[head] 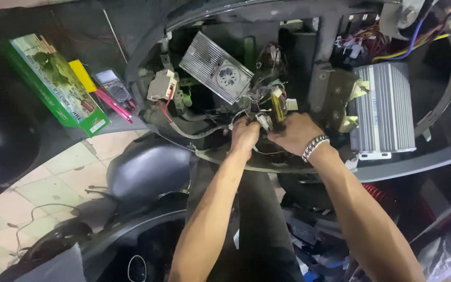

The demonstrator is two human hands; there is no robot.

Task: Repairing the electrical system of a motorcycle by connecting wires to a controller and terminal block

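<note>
Head view, looking down into the opened body of a dark electric scooter point(147, 31). The left hand point(245, 137) is curled into a loose fist, its fingers closed around a small white plastic wire connector point(263, 121) at the lower end of a tangled bundle of thin multicoloured wires point(267, 94). The right hand point(295, 133), wearing a silver chain-link bracelet point(315, 147) at the wrist, meets the left from the opposite side; its fingers are bent and pinch the same connector, with a narrow yellow rectangular component point(277, 107) standing just above the knuckles. Both hands touch one another at the fingertips, low in the centre of the compartment.

Above and to the left of the hands, a ribbed silver metal module with a round fan grille point(215, 68) lies tilted within the cavity. Further left, a white plastic terminal block point(162, 84) with a red lead sits at the compartment's edge. To the right of the right hand, a larger finned silver aluminium controller box point(384, 109) rests beside a dark metal bracket point(335, 94). Blue and yellow cables point(413, 44) run across the upper right corner.

On the dark surface at the upper left, well apart from the hands, lie a green rectangular cardboard box point(53, 78), a grey handheld multimeter point(113, 86) and pink probe leads point(113, 104). Pale floor tiles point(53, 183) show at the lower left.
</note>
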